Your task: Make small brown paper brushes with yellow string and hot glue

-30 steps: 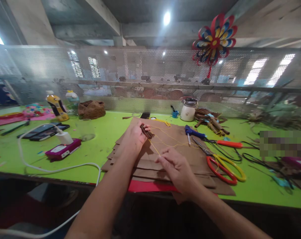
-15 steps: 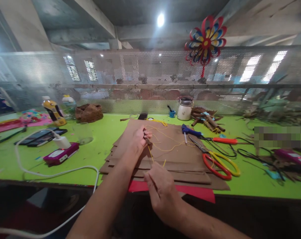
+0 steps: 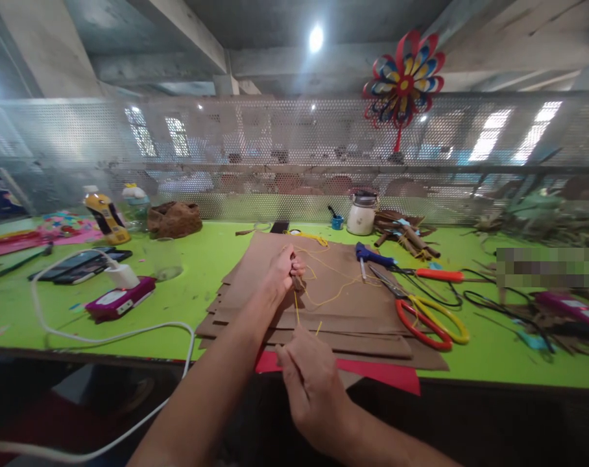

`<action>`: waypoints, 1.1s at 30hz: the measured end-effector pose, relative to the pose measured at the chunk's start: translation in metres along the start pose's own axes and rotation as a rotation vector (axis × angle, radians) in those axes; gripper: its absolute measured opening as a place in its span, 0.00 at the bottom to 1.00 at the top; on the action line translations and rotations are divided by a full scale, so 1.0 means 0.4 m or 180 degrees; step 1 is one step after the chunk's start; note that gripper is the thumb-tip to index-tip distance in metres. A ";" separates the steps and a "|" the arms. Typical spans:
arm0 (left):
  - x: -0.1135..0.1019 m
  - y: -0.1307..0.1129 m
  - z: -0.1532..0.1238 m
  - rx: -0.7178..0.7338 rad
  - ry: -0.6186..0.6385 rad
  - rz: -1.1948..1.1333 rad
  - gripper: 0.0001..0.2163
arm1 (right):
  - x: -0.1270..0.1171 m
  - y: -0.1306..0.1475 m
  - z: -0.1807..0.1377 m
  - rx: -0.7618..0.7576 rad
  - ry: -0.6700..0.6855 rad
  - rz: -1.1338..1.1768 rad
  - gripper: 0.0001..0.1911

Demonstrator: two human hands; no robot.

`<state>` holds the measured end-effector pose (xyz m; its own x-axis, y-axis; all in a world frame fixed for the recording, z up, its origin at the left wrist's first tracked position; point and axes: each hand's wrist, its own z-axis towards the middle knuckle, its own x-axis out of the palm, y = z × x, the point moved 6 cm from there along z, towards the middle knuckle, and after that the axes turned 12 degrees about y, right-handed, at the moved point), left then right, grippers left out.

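Observation:
Over a stack of brown paper sheets, my left hand is closed on a small dark brown rolled piece; the fingers cover most of it. A thin yellow string runs taut from that piece down to my right hand. My right hand is closed on the string nearer the table edge, and a short string end sticks up beside its knuckles. More loose string curls across the paper to the right. Under the stack, red paper shows at the front edge.
Right of the stack lie scissors with red and yellow handles, a blue-handled tool and an orange-handled tool. A white jar stands behind. At left are a purple power bank, a white cable, phones and a clear cup.
My left hand has shifted slightly to the right with the brown piece. My right hand has moved slightly down and left, and the string between them stays taut.

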<state>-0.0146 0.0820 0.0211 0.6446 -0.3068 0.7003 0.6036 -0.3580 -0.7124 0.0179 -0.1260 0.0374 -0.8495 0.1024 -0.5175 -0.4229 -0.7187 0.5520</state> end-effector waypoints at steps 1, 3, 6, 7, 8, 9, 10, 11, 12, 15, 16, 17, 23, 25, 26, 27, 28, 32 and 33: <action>0.000 -0.002 0.000 0.0008 0.0026 0.0038 0.12 | -0.002 -0.019 0.005 0.0112 0.0005 0.0147 0.12; 0.002 -0.006 0.000 -0.0009 0.0113 0.0124 0.13 | -0.014 -0.068 0.014 0.0495 -0.0101 0.0567 0.14; 0.007 -0.012 0.002 -0.0081 0.0327 0.0286 0.18 | -0.035 -0.135 0.017 0.1105 -0.0426 0.1357 0.17; 0.008 -0.014 0.003 -0.0088 0.0374 0.0337 0.19 | -0.040 -0.149 0.018 0.1232 -0.0522 0.1596 0.17; 0.007 -0.015 0.003 -0.0091 0.0385 0.0376 0.19 | -0.042 -0.159 0.019 0.1326 -0.0588 0.1797 0.18; 0.005 -0.016 0.004 -0.0088 0.0357 0.0402 0.18 | -0.042 -0.166 0.020 0.1396 -0.0625 0.1955 0.18; 0.002 -0.016 0.003 -0.0084 0.0310 0.0425 0.17 | -0.039 -0.170 0.022 0.1452 -0.0625 0.2074 0.18; -0.001 -0.016 0.003 -0.0070 0.0264 0.0441 0.16 | -0.035 -0.172 0.024 0.1495 -0.0608 0.2167 0.18; -0.002 -0.016 0.003 -0.0036 0.0234 0.0448 0.15 | -0.029 -0.174 0.024 0.1536 -0.0574 0.2246 0.19; 0.001 -0.018 0.001 0.0111 0.0267 0.0434 0.15 | -0.008 -0.176 0.023 0.1592 -0.0399 0.2475 0.19; 0.002 -0.018 0.000 0.0140 0.0286 0.0431 0.14 | -0.003 -0.175 0.022 0.1577 -0.0324 0.2518 0.19; 0.003 -0.019 0.000 0.0153 0.0288 0.0432 0.14 | 0.001 -0.174 0.021 0.1548 -0.0247 0.2522 0.19; -0.003 -0.025 0.001 0.0168 0.0183 0.0228 0.12 | 0.001 -0.165 0.013 0.1400 0.0077 0.2190 0.19; -0.008 -0.026 0.002 0.0181 0.0128 0.0104 0.12 | 0.000 -0.160 0.011 0.1373 0.0107 0.2052 0.18; -0.011 -0.027 0.002 0.0183 0.0090 0.0069 0.12 | -0.001 -0.154 0.010 0.1342 0.0121 0.1943 0.18; -0.014 -0.027 0.002 0.0186 0.0049 0.0050 0.13 | -0.001 -0.146 0.009 0.1300 0.0120 0.1807 0.18; -0.016 -0.028 0.002 0.0185 0.0012 0.0040 0.13 | -0.001 -0.135 0.007 0.1237 0.0115 0.1652 0.17; -0.015 -0.027 -0.004 0.0153 -0.0142 -0.0037 0.13 | 0.007 -0.077 -0.011 0.0811 -0.0024 0.1046 0.15; -0.013 -0.027 -0.006 0.0138 -0.0172 -0.0063 0.13 | 0.012 -0.063 -0.017 0.0704 -0.0069 0.0933 0.14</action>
<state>-0.0257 0.0854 0.0254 0.6559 -0.2515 0.7117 0.6356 -0.3245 -0.7005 0.0267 -0.1121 0.0165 -0.9502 -0.0695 -0.3038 -0.2166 -0.5539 0.8040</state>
